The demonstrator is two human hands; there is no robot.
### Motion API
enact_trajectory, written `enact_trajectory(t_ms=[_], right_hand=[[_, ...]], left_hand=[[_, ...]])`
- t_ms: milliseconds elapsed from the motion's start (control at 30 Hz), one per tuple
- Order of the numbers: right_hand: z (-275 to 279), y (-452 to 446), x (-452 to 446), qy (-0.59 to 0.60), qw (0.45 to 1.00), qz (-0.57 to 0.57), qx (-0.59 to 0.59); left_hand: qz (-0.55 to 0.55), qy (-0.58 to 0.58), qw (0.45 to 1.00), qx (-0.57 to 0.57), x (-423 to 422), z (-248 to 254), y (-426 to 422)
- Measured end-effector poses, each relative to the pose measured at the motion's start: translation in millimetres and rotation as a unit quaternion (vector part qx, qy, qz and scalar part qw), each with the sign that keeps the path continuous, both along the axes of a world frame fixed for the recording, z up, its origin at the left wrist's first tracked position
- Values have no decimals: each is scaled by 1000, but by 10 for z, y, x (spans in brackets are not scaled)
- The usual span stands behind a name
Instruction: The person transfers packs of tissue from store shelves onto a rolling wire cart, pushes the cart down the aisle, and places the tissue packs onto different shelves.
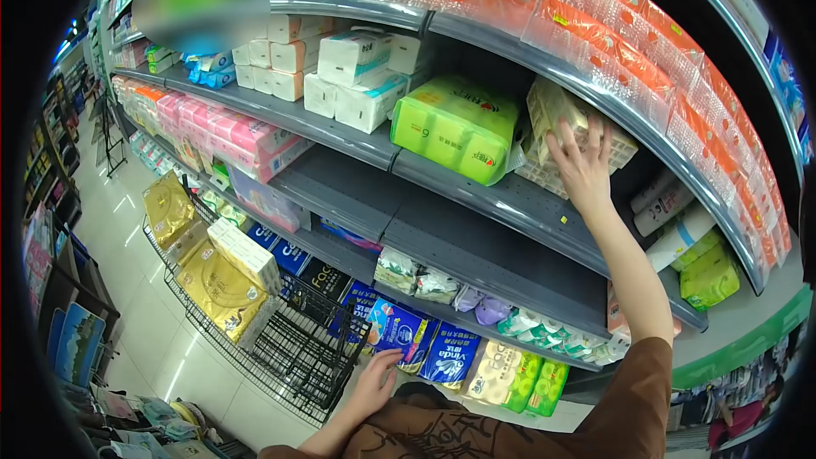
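My right hand [580, 157] reaches onto the upper shelf, its spread fingers lying over a beige patterned tissue pack [537, 132]. The hand covers part of that pack, and I see no grip round it. Just left of it sits a large green tissue pack [459, 129] in glossy wrap. My left hand [374, 384] is low in front of my body, fingers apart and holding nothing. Nearest to it are blue tissue packs [395, 331] on the bottom level and a black wire shopping cart [297, 357].
Gold packs [223, 285] and a white tissue pack [242, 255] are in the cart. White tissue packs [353, 102] and pink packs [225, 132] stand further left. Orange packs [612, 51] line the shelf above my right arm. Rolls [663, 204] lie to its right.
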State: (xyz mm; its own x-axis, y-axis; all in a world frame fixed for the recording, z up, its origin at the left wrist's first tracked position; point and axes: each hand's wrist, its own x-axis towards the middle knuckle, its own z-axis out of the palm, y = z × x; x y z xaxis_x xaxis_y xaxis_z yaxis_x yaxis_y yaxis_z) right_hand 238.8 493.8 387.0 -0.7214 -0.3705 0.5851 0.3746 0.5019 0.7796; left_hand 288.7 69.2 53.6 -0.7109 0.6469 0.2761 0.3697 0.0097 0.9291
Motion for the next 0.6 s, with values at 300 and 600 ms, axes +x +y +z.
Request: enact_trajectory(t_ms=[300,600], right_hand=[[-349,-972,1364,26,986,118,-113],[-717,-1964,1363,-21,613,374,-696]], left_hand=[[-13,-2,999,32,-159,186,91],[-93,-279,928,229,-280,272,-209]])
